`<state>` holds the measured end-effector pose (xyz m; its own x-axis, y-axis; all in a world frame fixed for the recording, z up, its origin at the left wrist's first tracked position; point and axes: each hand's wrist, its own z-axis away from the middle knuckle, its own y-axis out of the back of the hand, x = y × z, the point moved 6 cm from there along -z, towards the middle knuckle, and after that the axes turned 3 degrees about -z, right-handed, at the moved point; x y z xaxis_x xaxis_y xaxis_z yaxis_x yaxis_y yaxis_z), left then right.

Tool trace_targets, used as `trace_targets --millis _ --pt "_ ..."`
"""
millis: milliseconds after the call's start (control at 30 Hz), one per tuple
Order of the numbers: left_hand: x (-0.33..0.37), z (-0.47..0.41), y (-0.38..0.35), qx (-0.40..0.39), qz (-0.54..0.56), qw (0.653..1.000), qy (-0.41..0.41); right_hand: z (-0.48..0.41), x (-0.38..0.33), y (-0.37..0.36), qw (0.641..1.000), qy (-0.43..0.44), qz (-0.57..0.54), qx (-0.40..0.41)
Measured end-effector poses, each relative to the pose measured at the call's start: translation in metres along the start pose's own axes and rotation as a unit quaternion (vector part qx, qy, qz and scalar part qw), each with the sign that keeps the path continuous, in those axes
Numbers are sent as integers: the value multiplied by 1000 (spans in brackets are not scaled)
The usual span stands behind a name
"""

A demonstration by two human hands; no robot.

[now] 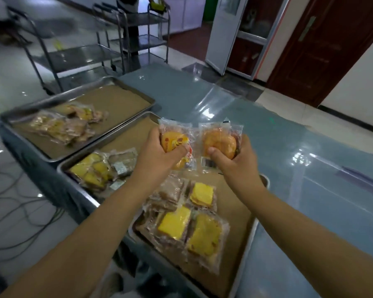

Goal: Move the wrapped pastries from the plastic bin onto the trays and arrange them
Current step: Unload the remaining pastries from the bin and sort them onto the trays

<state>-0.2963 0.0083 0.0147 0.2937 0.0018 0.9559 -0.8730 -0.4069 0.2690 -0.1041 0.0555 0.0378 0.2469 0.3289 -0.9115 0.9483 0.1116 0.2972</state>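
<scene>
Left hand (157, 151): fingers curled round a wrapped bun (174, 143), thumb pressed across it.
Right hand (230, 155): grips a second bun (219, 143) likewise, above the near tray (254, 231).

Left hand (157, 151), right hand (235, 161), fingers (215, 154) curled.

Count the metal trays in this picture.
3. Far tray at upper left; middle tray beside it; near tray closest to the camera. More may lie outside the frame.
</scene>
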Motion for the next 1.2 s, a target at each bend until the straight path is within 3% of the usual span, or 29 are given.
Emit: trace_targets --millis 400,667,933,1200 --pt "-130 -86 208 36 -95 988 118 -54 20 -267 992 -97 -12 -84" --pt "-196 -109 244 45 -73 978 189 -77 48 -319 980 -158 66 -103" --pt "-213 -142 267 92 -38 969 226 -113 62 -351 969 -210 10 -130" --pt "-253 -215 296 72 -70 974 203 -156 89 -423 937 -311 -40 -156"
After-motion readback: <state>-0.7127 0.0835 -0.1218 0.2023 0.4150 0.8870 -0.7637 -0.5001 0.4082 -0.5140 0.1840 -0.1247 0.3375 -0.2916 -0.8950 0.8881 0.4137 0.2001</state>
